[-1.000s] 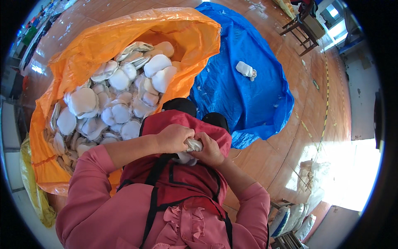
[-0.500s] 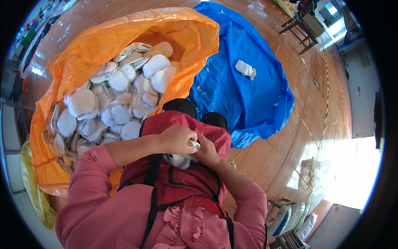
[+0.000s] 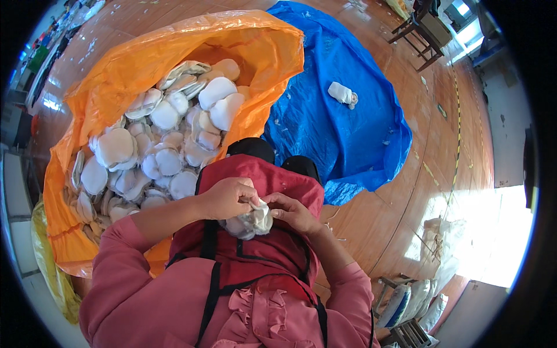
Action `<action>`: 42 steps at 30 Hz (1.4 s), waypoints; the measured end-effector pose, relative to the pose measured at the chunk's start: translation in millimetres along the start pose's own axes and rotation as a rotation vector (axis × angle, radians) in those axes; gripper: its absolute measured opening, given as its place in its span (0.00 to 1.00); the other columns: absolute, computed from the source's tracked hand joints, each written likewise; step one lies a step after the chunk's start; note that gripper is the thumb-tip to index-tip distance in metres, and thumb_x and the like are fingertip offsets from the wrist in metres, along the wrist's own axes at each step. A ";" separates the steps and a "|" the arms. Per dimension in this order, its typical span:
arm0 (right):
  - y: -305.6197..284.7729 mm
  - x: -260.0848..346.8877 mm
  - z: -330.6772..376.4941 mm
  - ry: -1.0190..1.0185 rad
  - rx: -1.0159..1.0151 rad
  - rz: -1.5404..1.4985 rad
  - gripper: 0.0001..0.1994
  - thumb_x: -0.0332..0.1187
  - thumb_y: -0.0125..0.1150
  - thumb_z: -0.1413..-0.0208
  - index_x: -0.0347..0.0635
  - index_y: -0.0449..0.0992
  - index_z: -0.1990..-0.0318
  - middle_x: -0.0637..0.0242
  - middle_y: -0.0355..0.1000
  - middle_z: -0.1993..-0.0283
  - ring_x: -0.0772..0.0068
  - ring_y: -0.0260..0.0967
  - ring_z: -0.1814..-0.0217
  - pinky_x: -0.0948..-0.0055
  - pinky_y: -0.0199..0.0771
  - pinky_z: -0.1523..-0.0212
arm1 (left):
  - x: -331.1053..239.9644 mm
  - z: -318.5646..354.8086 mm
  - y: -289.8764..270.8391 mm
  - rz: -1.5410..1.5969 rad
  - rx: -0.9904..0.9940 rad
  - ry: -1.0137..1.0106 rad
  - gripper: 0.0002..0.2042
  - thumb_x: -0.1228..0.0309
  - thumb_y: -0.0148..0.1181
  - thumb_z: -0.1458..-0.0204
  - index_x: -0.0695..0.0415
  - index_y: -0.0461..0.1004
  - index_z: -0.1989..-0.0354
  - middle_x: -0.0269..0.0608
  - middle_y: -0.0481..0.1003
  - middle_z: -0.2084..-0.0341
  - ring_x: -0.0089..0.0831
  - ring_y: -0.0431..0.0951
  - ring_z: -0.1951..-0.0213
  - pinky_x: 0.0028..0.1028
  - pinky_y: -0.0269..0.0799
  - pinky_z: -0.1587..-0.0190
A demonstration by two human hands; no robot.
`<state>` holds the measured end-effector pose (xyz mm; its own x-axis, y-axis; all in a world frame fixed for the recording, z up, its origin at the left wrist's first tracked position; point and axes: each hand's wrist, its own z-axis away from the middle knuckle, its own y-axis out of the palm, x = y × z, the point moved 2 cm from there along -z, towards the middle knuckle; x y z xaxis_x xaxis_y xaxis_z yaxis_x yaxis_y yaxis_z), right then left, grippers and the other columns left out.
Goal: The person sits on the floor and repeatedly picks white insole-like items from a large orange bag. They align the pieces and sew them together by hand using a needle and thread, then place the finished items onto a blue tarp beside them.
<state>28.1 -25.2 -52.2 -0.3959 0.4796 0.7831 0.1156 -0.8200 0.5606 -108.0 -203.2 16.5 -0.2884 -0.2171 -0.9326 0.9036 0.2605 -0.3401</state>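
Over my lap, my left hand (image 3: 233, 196) pinches the upper edge of a small bunch of white fabric pads (image 3: 248, 225). At the bunch's right side is my right hand (image 3: 295, 213), its thumb and fingers closed on a rolled white part. How many pads are in the bunch I cannot tell. A red apron (image 3: 255, 168) with black trim lies under them. To the left an orange woven bag (image 3: 116, 64) gapes wide, filled with many round white and cream pads (image 3: 116, 148). On the blue sheet (image 3: 342, 145) at the right rests a rolled white bundle (image 3: 341, 93).
A yellow plastic bag (image 3: 49, 261) lies at the far left. At the upper right a wooden chair (image 3: 420, 35) stands on the reddish tiled floor (image 3: 429, 133). Stuffed sacks (image 3: 415, 296) lean at the lower right, near a bright patch of light.
My hands have drawn slightly apart, and more of the white bunch shows between them. Earlier my left fist covered most of it. The bags and the rolled bundle stay in place.
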 end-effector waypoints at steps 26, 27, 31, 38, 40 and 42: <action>20.2 -13.5 -39.4 -0.332 -0.377 0.575 0.12 0.21 0.65 0.54 0.40 0.67 0.66 0.69 0.62 0.63 0.75 0.63 0.61 0.76 0.67 0.59 | -6.5 26.4 -11.3 -0.328 -0.168 0.298 0.18 0.81 0.60 0.59 0.57 0.72 0.56 0.42 0.73 0.64 0.45 0.75 0.59 0.38 0.71 0.55; 19.7 -14.9 -41.0 -0.335 -0.378 0.572 0.12 0.21 0.65 0.53 0.40 0.67 0.66 0.69 0.63 0.63 0.75 0.63 0.60 0.76 0.67 0.58 | -2.8 26.4 -10.7 -0.336 -0.157 0.294 0.19 0.79 0.61 0.59 0.57 0.71 0.54 0.44 0.73 0.63 0.45 0.75 0.59 0.39 0.70 0.54; 11.0 -26.2 -46.0 -0.298 -0.373 0.522 0.11 0.22 0.65 0.51 0.40 0.68 0.64 0.70 0.64 0.63 0.76 0.63 0.59 0.76 0.66 0.56 | 4.2 25.1 2.6 -0.308 -0.283 0.100 0.19 0.77 0.61 0.57 0.58 0.69 0.53 0.45 0.74 0.63 0.47 0.75 0.58 0.40 0.70 0.53; 16.7 -9.4 -20.4 -0.064 -0.115 0.072 0.23 0.31 0.70 0.48 0.42 0.66 0.48 0.70 0.65 0.54 0.77 0.63 0.49 0.76 0.65 0.48 | 9.1 28.6 12.0 -0.289 -0.341 -0.081 0.12 0.78 0.61 0.56 0.60 0.70 0.61 0.47 0.75 0.66 0.47 0.76 0.61 0.39 0.71 0.56; 16.6 -8.8 -19.0 -0.187 -0.133 0.409 0.27 0.36 0.73 0.51 0.42 0.65 0.47 0.69 0.64 0.51 0.75 0.62 0.47 0.75 0.64 0.46 | 10.7 27.4 10.6 -0.227 -0.331 -0.073 0.12 0.78 0.61 0.56 0.61 0.70 0.62 0.49 0.74 0.67 0.46 0.77 0.63 0.37 0.72 0.60; 19.2 -9.4 -19.2 -0.256 -0.182 0.650 0.29 0.39 0.75 0.53 0.42 0.65 0.47 0.69 0.64 0.50 0.75 0.61 0.46 0.75 0.63 0.45 | 11.3 25.2 10.4 -0.213 -0.313 -0.103 0.12 0.77 0.61 0.56 0.61 0.70 0.62 0.49 0.74 0.67 0.46 0.77 0.63 0.37 0.72 0.60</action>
<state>16.6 -51.5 -54.0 -0.0698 -0.0830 0.9941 0.0928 -0.9928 -0.0764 -93.9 -226.7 5.4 -0.4110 -0.3867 -0.8255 0.6821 0.4703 -0.5599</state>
